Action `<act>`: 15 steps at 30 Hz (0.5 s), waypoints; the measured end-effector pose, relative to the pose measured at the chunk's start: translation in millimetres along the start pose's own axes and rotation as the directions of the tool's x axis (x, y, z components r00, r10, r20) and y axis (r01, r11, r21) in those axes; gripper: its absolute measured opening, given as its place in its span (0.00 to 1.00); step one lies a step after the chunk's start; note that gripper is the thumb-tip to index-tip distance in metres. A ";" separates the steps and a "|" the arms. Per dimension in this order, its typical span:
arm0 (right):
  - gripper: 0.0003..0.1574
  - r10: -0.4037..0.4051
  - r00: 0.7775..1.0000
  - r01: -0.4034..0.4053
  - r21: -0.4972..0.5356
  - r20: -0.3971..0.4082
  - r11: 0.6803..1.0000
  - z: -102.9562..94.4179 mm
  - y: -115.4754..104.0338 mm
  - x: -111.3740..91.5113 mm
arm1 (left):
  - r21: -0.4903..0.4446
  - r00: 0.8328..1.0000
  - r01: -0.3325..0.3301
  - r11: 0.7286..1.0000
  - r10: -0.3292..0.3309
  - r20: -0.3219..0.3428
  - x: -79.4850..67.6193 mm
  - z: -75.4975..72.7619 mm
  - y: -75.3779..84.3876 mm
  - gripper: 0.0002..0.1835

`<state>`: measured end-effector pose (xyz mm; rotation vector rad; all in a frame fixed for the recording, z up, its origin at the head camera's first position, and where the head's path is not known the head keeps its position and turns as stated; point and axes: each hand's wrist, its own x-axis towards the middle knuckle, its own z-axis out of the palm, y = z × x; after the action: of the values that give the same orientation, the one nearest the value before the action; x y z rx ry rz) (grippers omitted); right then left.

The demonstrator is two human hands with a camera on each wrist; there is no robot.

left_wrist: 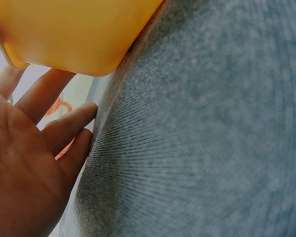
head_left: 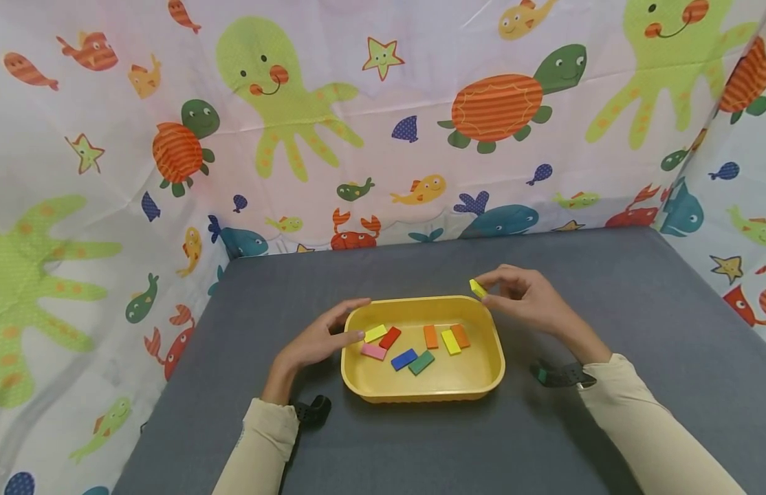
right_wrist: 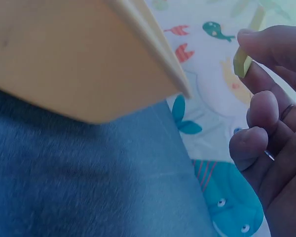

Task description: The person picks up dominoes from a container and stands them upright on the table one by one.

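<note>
A yellow plastic tub (head_left: pixel 420 397) holds several small rectangular blocks. My left hand (head_left: pixel 318 337) holds the tub's left wall, the thumb over the rim and the fingers outside; in the left wrist view, the fingertips of this hand (left_wrist: pixel 29 153) are partly hidden behind the tub. Beyond the tub's far right corner, my right hand (head_left: pixel 528 299) pinches a yellow block (head_left: pixel 478 288) between thumb and fingers, just above rim height. The right wrist view shows that yellow block (right_wrist: pixel 241 62) tilted between the fingertips, with the other fingers curled.
Pink (head_left: pixel 373 351), red (head_left: pixel 390 337) and yellow blocks (head_left: pixel 375 333) lie at the tub's left. Blue (head_left: pixel 404 359) and green blocks (head_left: pixel 421 362) lie near its middle, orange (head_left: pixel 430 337) ones at right. A grey cloth surface (head_left: pixel 383 447) lies beneath; a printed curtain (head_left: pixel 395 82) stands behind.
</note>
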<state>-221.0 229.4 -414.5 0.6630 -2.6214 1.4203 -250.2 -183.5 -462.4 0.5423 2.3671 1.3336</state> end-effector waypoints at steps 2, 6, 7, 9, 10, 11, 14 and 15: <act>0.16 0.018 1.000 -0.018 0.017 -0.021 1.000 -1.7 4.2 -5.1 | 0.000 1.000 0.001 1.000 -0.001 0.003 0.4 0.2 -0.5 0.33; 0.16 0.052 0.997 -0.051 0.025 -0.057 0.998 -3.8 13.0 -14.2 | -0.006 1.000 -0.002 1.000 0.002 0.009 0.4 0.8 -0.9 0.33; 0.16 0.062 0.996 -0.060 0.029 -0.068 0.998 -4.0 15.4 -16.6 | -0.009 1.000 -0.001 1.000 0.001 0.012 0.4 1.0 -0.7 0.32; 0.16 0.081 0.993 -0.078 0.043 -0.085 0.996 -4.5 20.8 -21.0 | -0.011 1.000 -0.002 1.000 0.002 0.018 0.0 1.3 -0.2 0.33; 0.16 0.091 0.992 -0.086 0.050 -0.092 0.995 -4.7 23.7 -23.2 | -0.014 1.000 -0.002 1.000 0.002 0.019 -0.2 1.4 0.3 0.33; 0.17 0.096 0.991 -0.091 0.060 -0.096 0.994 -5.0 26.9 -25.2 | -0.015 1.000 -0.001 1.000 0.001 0.020 -0.1 1.4 0.4 0.33; 0.17 0.121 0.988 -0.113 0.087 -0.095 0.990 -5.9 37.0 -30.5 | -0.011 1.000 -0.001 1.000 0.001 0.018 -0.5 1.2 1.0 0.33; 0.17 0.133 0.987 -0.125 0.092 -0.091 0.988 -6.1 40.3 -32.2 | -0.011 1.000 -0.002 1.000 0.003 0.018 -0.5 1.1 1.0 0.33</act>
<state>-209.4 264.2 -451.2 0.4273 -2.5827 1.5660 -249.1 -182.4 -462.0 0.5517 2.3445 1.3368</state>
